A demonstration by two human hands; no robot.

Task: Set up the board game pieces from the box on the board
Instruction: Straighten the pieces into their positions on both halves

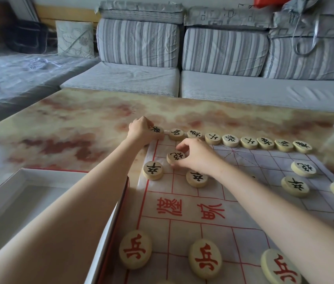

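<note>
The setup looks close to done, judging from how much already stands in place. Across the upper middle of the frame a back row of black-lettered pieces point(230, 140) runs along the far edge of the board point(244, 203), and its leftmost member, the corner piece point(157, 131), is pinched under the fingers of the left hand point(141, 130). The right hand point(196, 155) is closed on a black cannon piece point(175, 157) just below that row, holding it tilted, not yet flat on its point. A second cannon point(303, 168) sits at the right of the frame, and black soldier pieces point(153, 170) stand in a line below the cannons. Red soldier pieces point(135, 249) lie along the bottom of the frame; the red back row is out of view, so I cannot tell whether it is laid. The box point(26, 201) at the lower left rests on the table point(79, 115) beside the board and appears empty. What seems left is seating these two pieces squarely.
</note>
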